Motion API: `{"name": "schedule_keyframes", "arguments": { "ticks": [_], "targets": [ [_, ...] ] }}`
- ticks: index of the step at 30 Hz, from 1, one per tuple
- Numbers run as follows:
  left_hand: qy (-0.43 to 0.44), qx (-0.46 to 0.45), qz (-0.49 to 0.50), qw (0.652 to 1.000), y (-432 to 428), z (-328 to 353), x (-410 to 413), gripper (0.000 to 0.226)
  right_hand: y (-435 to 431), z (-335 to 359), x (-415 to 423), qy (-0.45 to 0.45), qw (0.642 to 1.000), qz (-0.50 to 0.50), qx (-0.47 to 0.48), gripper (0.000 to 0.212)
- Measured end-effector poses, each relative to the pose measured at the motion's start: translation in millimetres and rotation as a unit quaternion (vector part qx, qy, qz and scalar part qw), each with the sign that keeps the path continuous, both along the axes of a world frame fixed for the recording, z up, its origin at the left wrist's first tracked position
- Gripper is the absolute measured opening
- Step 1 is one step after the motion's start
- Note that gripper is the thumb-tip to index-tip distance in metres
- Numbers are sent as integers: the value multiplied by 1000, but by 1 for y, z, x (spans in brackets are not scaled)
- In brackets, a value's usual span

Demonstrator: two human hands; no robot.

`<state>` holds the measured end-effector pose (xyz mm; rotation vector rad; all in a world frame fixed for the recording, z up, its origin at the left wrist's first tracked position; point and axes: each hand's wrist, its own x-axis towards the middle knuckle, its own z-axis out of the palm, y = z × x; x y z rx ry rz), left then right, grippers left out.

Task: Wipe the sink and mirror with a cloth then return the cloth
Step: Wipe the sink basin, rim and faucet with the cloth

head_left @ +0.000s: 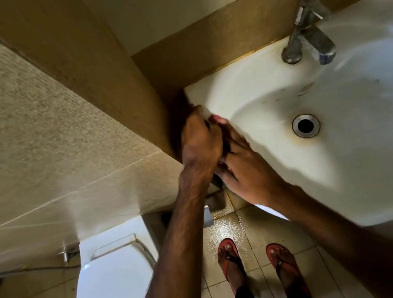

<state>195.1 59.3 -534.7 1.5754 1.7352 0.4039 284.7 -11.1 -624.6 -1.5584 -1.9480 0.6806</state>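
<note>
The white sink (pixel 347 177) fills the right side, with its drain (pixel 305 125) and a metal tap (pixel 308 35) at the back. Both hands meet at the sink's left rim, close to the wall. My left hand (pixel 199 143) is curled into a fist over the rim edge, and a small pale bit of cloth (pixel 204 112) shows above its knuckles; the rest of the cloth is hidden. My right hand (pixel 241 165) lies flat on the rim with its fingers straight, touching the left hand. No mirror is in view.
A tiled wall ledge (pixel 62 143) runs along the left, tight against the sink. A white toilet (pixel 108 284) with its lid down stands at the lower left. My feet in red sandals (pixel 229 258) stand on the wet tiled floor below the sink.
</note>
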Motion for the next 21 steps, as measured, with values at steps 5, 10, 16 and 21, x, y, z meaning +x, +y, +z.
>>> {"name": "schedule_keyframes", "arguments": {
  "ticks": [5, 10, 16, 21],
  "targets": [
    [61, 26, -54, 996, -12, -8, -7, 58, -70, 10, 23, 8, 998, 19, -64, 55],
    [112, -1, -71, 991, -7, -4, -5, 58, -91, 19, 39, -60, 994, 31, -86, 63],
    [75, -7, -57, 996, 4, -14, -9, 59, -49, 21, 8, -75, 984, -1, -162, 76],
    [41, -22, -30, 998, 12, -16, -10, 59, 11, 16, -18, -14, 968, -156, -195, 72]
  ]
}}
